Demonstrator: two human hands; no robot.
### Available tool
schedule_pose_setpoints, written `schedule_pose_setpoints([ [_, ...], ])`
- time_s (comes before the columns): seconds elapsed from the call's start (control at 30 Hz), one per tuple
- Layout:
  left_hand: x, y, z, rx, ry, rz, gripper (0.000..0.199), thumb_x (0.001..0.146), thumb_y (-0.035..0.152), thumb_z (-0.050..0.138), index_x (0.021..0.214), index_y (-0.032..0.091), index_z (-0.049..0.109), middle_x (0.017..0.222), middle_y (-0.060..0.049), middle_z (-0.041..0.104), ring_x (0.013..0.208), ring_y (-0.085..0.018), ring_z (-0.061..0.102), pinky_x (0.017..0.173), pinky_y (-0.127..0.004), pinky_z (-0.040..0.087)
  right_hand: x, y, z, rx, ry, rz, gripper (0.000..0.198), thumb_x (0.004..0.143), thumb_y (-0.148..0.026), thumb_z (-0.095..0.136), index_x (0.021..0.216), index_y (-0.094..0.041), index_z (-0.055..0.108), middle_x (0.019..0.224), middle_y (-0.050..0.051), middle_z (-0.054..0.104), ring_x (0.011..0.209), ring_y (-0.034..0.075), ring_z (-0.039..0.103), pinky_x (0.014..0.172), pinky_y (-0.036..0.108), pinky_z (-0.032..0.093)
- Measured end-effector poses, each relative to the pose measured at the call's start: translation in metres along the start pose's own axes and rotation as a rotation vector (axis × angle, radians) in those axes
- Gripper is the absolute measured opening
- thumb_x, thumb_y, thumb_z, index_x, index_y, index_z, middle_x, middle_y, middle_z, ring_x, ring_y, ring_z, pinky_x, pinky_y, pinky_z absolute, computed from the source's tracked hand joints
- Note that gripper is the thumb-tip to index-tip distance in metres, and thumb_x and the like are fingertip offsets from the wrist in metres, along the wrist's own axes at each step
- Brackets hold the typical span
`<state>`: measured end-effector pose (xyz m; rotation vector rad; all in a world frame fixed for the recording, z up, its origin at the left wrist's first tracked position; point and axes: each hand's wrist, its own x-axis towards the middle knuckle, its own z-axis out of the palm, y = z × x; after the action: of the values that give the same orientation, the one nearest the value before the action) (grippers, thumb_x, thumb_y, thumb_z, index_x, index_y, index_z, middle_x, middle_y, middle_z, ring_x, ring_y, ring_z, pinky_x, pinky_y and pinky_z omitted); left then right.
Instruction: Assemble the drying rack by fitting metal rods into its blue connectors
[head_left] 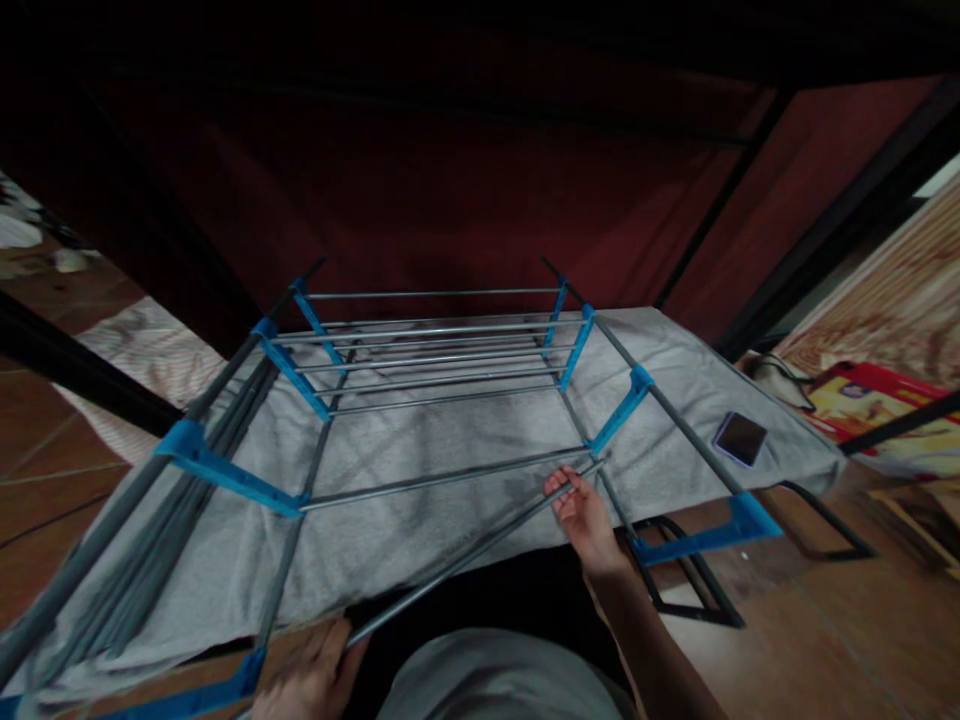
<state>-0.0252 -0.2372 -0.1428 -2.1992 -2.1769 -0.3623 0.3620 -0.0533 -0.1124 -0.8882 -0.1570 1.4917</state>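
Observation:
A loose grey metal rod (461, 553) slants across in front of my body. My left hand (306, 675) is closed around its lower left part, at the bottom of the view. My right hand (579, 512) has its fingers curled on the rod near its upper right end. That end lies close to a blue plastic bracket (619, 412) on the right side of a partly assembled rack. One crossbar (442, 482) spans the rack just beyond the rod. Several more crossbars run between blue brackets at the far end. A blue bracket (232, 475) sits on the left side.
Several spare grey rods (161, 550) lie bundled along the left of the cloth-covered surface (450, 430). A phone (740, 438) rests on the cloth at the right. Dark metal posts and a red-brown panel (450, 200) stand behind. A red and yellow box (877, 405) is at far right.

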Motion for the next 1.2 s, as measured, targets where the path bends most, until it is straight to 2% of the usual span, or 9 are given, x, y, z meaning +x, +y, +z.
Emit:
schedule_pose_setpoints([
  [0.13,0.031,0.017,-0.009,0.037,0.015,0.109,0.042,0.098,0.048,0.036,0.094,0.024,0.07,0.09,-0.004,0.075,0.076,-0.021,0.072,0.064,-0.031,0.054,0.014,-0.021,-0.013,0.079,0.135,0.005,0.01,0.078,-0.011,0.063,0.076,-0.02,0.06,0.063,-0.005,0.061,0.055,0.009,0.058,0.052,0.02,0.052],
  [0.2,0.046,0.032,-0.017,0.002,0.014,0.196,0.044,0.101,0.047,0.032,0.095,0.024,0.069,0.087,-0.002,0.074,0.074,-0.019,0.071,0.068,-0.031,0.053,0.015,-0.021,-0.015,0.069,0.153,0.011,0.01,0.08,-0.012,0.061,0.076,-0.02,0.059,0.06,-0.006,0.058,0.052,0.009,0.055,0.05,0.02,0.05],
  [0.3,0.067,0.061,-0.024,-0.067,0.003,0.303,0.038,0.102,0.044,0.035,0.095,0.025,0.067,0.084,-0.001,0.072,0.076,-0.019,0.068,0.07,-0.032,0.051,0.013,-0.01,-0.015,0.035,0.139,0.022,0.01,0.081,-0.013,0.061,0.075,-0.021,0.06,0.061,-0.006,0.058,0.053,0.01,0.055,0.057,0.024,0.053],
  [0.5,0.103,0.119,-0.029,-0.087,-0.179,0.326,0.024,0.102,0.028,0.039,0.105,0.022,0.063,0.096,-0.003,0.069,0.085,-0.02,0.065,0.076,-0.035,0.048,0.007,0.003,-0.016,0.055,0.121,0.16,0.009,0.082,-0.014,0.06,0.076,-0.021,0.063,0.07,-0.003,0.064,0.064,0.01,0.063,0.069,0.021,0.057],
  [0.7,0.122,0.151,-0.025,-0.092,-0.25,0.394,0.024,0.102,0.028,0.039,0.112,0.02,0.059,0.106,-0.004,0.066,0.094,-0.019,0.064,0.085,-0.034,0.047,-0.005,0.013,-0.023,-0.153,0.046,0.306,0.009,0.078,-0.018,0.068,0.086,-0.022,0.068,0.09,0.0,0.072,0.089,0.013,0.07,0.085,0.029,0.06],
  [0.83,0.127,0.158,-0.023,-0.081,-0.229,0.406,0.022,0.102,0.025,0.039,0.115,0.021,0.057,0.109,-0.004,0.066,0.099,-0.018,0.062,0.089,-0.033,0.045,-0.022,0.038,-0.018,-0.295,-0.043,0.348,0.016,0.075,-0.029,0.076,0.089,-0.025,0.071,0.105,0.003,0.073,0.104,0.019,0.069,0.096,0.038,0.057],
  [0.93,0.13,0.153,-0.024,-0.052,-0.247,0.404,0.022,0.099,0.016,0.043,0.115,0.021,0.057,0.109,-0.004,0.065,0.097,-0.016,0.061,0.088,-0.031,0.044,-0.028,0.05,-0.012,-0.344,-0.072,0.315,0.022,0.07,-0.035,0.082,0.088,-0.025,0.072,0.104,0.003,0.073,0.106,0.02,0.068,0.101,0.041,0.055],
  [1.07,0.133,0.134,-0.028,-0.04,-0.239,0.35,0.022,0.099,0.016,0.042,0.113,0.021,0.058,0.109,-0.004,0.064,0.097,-0.017,0.06,0.088,-0.031,0.043,-0.024,0.044,-0.007,-0.335,-0.041,0.232,0.025,0.071,-0.038,0.084,0.088,-0.024,0.072,0.101,0.001,0.074,0.106,0.017,0.067,0.105,0.037,0.052],
  [1.2,0.136,0.119,-0.034,-0.027,-0.227,0.286,0.022,0.099,0.016,0.041,0.111,0.02,0.059,0.108,-0.004,0.062,0.096,-0.018,0.058,0.089,-0.032,0.042,-0.018,0.032,0.0,-0.31,-0.038,0.24,0.022,0.072,-0.034,0.083,0.089,-0.024,0.073,0.101,0.0,0.073,0.107,0.015,0.067,0.106,0.033,0.051],
])
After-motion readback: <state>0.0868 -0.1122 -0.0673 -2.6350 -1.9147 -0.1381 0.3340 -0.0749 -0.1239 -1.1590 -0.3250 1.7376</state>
